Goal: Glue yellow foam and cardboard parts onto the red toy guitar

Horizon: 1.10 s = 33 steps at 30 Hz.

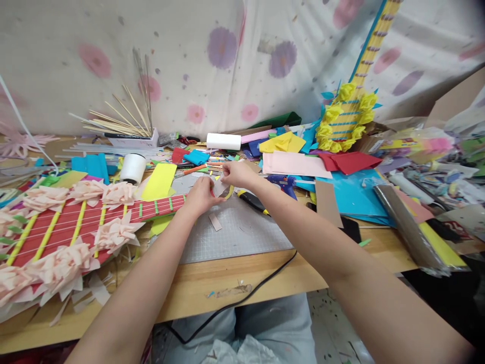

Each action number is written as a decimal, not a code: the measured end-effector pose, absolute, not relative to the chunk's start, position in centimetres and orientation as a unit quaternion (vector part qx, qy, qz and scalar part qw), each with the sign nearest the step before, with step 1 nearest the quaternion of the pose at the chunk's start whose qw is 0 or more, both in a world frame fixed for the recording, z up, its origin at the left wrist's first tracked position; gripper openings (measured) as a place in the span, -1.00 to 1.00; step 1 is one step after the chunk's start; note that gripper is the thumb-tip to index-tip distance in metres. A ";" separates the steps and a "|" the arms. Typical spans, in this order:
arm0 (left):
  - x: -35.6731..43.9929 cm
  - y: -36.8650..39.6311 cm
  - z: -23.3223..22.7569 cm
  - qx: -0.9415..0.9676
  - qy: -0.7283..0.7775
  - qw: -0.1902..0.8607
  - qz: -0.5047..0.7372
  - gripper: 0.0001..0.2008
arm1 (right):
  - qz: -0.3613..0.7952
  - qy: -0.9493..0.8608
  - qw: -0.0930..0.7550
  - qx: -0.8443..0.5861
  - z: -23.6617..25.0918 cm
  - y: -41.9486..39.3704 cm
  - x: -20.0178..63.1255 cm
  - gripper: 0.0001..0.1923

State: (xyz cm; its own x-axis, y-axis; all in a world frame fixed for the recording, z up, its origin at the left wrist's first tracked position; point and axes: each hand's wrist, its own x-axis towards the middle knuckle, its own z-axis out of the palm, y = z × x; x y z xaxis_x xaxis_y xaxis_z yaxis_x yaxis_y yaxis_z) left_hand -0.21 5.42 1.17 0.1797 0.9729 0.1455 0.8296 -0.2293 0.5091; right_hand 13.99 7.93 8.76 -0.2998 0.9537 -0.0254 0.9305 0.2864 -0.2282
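Over the grey cutting mat (242,235) my two hands are close together. My left hand (201,197) has its fingers closed on a small pale piece of paper (219,188). At the far side of that piece, my right hand (238,175) is bent down in a pinch on it. A yellowish curved strip (229,192) shows just under the right fingers; I cannot tell whether it is held. The red neck of a paper guitar (162,206) ends beside my left hand. On the mat lie a small pale strip (214,222) and a black-and-yellow utility knife (253,202).
A blue glue gun (285,185) lies right of my hands, and a black cable (261,281) crosses the table's front edge. Pink paper flowers (56,265) border the guitar body. A white thread spool (133,168), coloured paper sheets and a yellow flowered guitar (345,121) stand behind.
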 end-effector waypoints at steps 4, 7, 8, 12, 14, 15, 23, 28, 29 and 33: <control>-0.2 5.2 1.3 0.745 0.604 0.168 0.228 -0.44 | 0.093 -0.797 0.047 -0.594 8.7 7.7 13.7 -0.92; 0.0 5.0 1.5 0.743 0.597 0.175 0.247 -0.34 | 0.088 -0.798 0.057 -0.594 8.9 7.4 14.0 -0.92; 0.1 5.0 1.6 0.744 0.591 0.179 0.256 -0.31 | 0.091 -0.794 0.070 -0.597 9.0 7.3 14.2 -0.90; 0.2 5.1 2.2 0.746 0.569 0.195 0.285 -0.30 | 0.132 -0.742 0.180 -0.632 9.3 7.4 16.0 -0.79; 0.3 5.4 2.6 0.747 0.564 0.202 0.288 -0.35 | 0.194 -0.710 0.230 -0.636 9.0 7.7 16.8 -0.77; 0.3 5.5 2.7 0.748 0.562 0.205 0.288 -0.38 | 0.241 -0.696 0.247 -0.630 8.9 7.8 17.1 -0.76; 0.1 6.1 2.9 0.759 0.547 0.220 0.278 -0.48 | 0.518 -0.606 0.302 -0.523 7.3 8.2 17.5 -0.82; 0.3 6.0 3.3 0.764 0.551 0.214 0.259 -0.52 | 0.540 -0.602 0.303 -0.505 6.8 8.5 17.9 -0.86; 0.3 5.9 3.4 0.765 0.551 0.212 0.257 -0.53 | 0.541 -0.601 0.303 -0.505 6.8 8.5 18.0 -0.86; 0.3 5.9 3.5 0.761 0.554 0.215 0.260 -0.51 | 0.546 -0.594 0.306 -0.505 6.9 8.4 17.9 -0.84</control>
State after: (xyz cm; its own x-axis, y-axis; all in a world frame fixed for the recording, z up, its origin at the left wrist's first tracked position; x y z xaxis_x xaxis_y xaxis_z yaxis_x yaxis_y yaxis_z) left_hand 0.32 5.86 3.54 0.2508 0.9549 0.1586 0.7315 -0.2943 0.6151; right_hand 17.89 8.39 6.86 -0.3025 0.9345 -0.1874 0.2659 -0.1061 -0.9582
